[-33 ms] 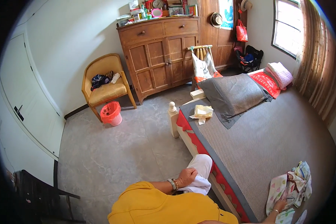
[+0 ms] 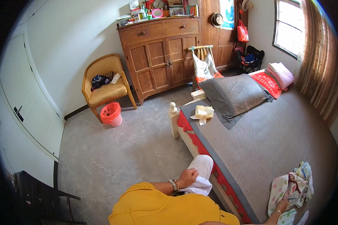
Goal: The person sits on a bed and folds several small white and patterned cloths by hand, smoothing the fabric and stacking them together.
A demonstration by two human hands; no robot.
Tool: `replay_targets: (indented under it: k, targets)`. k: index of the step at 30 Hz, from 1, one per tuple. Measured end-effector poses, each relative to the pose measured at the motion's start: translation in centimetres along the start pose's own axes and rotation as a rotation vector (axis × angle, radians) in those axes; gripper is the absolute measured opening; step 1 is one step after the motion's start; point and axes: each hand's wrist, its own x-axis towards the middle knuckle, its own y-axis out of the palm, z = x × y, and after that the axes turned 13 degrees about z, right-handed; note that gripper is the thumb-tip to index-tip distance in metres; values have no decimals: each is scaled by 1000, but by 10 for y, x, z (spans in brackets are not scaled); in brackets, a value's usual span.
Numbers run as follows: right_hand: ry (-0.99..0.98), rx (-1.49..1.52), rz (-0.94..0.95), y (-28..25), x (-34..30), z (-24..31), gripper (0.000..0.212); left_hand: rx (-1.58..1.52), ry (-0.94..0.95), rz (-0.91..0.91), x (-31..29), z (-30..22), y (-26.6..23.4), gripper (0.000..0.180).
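At 4 o'clock the patterned cloths (image 2: 279, 187) lie bunched on the striped grey bed mat (image 2: 248, 161), touched by the right hand (image 2: 282, 205), though whether it pinches the fabric I cannot tell; near 6 o'clock the left hand (image 2: 187, 178) rests, fingers curled inward, on a white trouser leg (image 2: 203, 167). A dark grey pillow (image 2: 240, 93) lies between 2 and 3 o'clock, with a bright window (image 2: 288, 28) at 2. On the grey floor (image 2: 139, 146) stand a wooden cabinet (image 2: 154, 32) at 12, an armchair (image 2: 108, 93) at 10 and a red-lined bin (image 2: 116, 120) at 9.
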Motion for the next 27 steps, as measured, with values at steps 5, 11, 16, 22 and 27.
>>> replay_targets:
  k: [5, 11, 16, 22, 27]
  targets:
    - [-128, 50, 78, -18, 3, -33, 21, -8, 2, 30, 3, -6, 0, 28]
    - [-348, 114, 35, -48, -18, 13, 20, 16, -6, 0, -1, 5, 1, 28]
    - [-167, 166, 224, -29, 15, -26, 18, -4, 31, 17, 3, 1, 2, 28]
    - [-118, 182, 261, -20, 52, -33, 25, 7, -4, 1, 1, -2, 0, 30]
    - [-275, 529, -104, -125, 126, -46, 28, 8, 6, 13, 1, -5, -2, 30]
